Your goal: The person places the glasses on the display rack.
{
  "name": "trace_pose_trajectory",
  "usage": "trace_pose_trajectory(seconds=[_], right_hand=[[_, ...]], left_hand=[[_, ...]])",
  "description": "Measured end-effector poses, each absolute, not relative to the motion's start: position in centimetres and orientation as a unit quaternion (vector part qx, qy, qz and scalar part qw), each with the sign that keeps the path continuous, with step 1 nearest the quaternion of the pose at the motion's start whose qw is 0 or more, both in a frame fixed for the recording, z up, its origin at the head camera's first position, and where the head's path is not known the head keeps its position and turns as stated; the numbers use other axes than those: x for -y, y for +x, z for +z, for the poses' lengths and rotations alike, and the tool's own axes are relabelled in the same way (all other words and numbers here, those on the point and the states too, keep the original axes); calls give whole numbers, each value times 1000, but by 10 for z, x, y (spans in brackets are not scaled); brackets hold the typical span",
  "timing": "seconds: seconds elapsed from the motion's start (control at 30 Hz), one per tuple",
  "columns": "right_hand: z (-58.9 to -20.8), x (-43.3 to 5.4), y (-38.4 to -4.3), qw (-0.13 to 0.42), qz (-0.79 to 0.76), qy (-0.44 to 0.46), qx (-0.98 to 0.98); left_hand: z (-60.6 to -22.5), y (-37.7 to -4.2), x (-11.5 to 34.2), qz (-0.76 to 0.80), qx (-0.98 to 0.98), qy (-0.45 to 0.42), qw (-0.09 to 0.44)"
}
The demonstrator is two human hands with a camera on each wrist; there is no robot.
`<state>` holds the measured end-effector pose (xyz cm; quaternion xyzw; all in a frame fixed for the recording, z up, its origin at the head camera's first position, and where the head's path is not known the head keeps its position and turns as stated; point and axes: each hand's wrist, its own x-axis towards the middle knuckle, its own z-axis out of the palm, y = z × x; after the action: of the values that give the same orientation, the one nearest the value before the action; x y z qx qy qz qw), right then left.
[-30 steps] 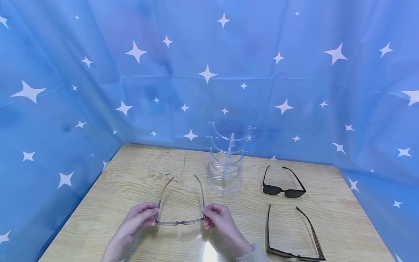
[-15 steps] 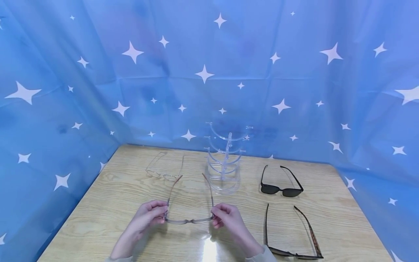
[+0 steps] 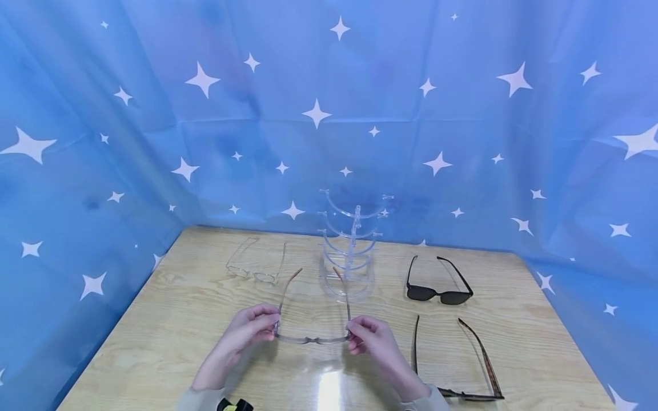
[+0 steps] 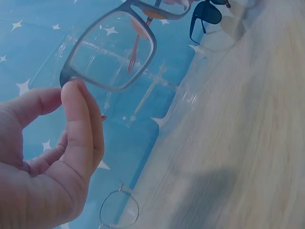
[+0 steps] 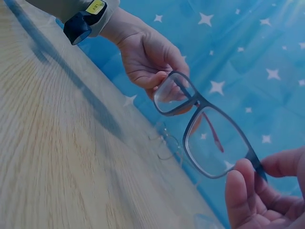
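Observation:
Both hands hold a pair of grey-framed eyeglasses (image 3: 312, 340) with clear lenses, its brown-tipped temples unfolded and pointing away from the person. My left hand (image 3: 247, 331) pinches the left hinge corner between thumb and fingers. At the opposite corner my right hand (image 3: 377, 342) has the same kind of pinch. In the right wrist view the eyeglasses (image 5: 195, 102) are raised over the table, with a hand at each end. Behind them stands a clear tiered eyeglass display stand (image 3: 354, 240), partly overlapped by the right temple tip in the head view.
Thin wire-rimmed glasses (image 3: 264, 278) lie at the back left of the wooden table (image 3: 154, 319). Black sunglasses (image 3: 454, 298) lie at the right, and tortoiseshell-templed glasses (image 3: 488, 365) lie nearer, partly behind the right sleeve. A blue star-patterned curtain (image 3: 257, 142) surrounds the table's back and sides.
Both hands have carried the grey eyeglasses to the right and slightly away from the person, toward the front of the stand. The head view has shifted a little.

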<state>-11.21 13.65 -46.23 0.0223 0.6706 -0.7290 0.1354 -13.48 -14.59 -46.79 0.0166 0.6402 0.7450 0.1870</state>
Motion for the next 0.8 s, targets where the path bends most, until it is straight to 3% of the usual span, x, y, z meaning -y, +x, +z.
trace_pose_trajectory(seconds=[0.8], right_hand=[[-455, -171, -122, 105, -704, 76, -698]], left_hand=[[-468, -164, 103, 754, -621, 27, 212]])
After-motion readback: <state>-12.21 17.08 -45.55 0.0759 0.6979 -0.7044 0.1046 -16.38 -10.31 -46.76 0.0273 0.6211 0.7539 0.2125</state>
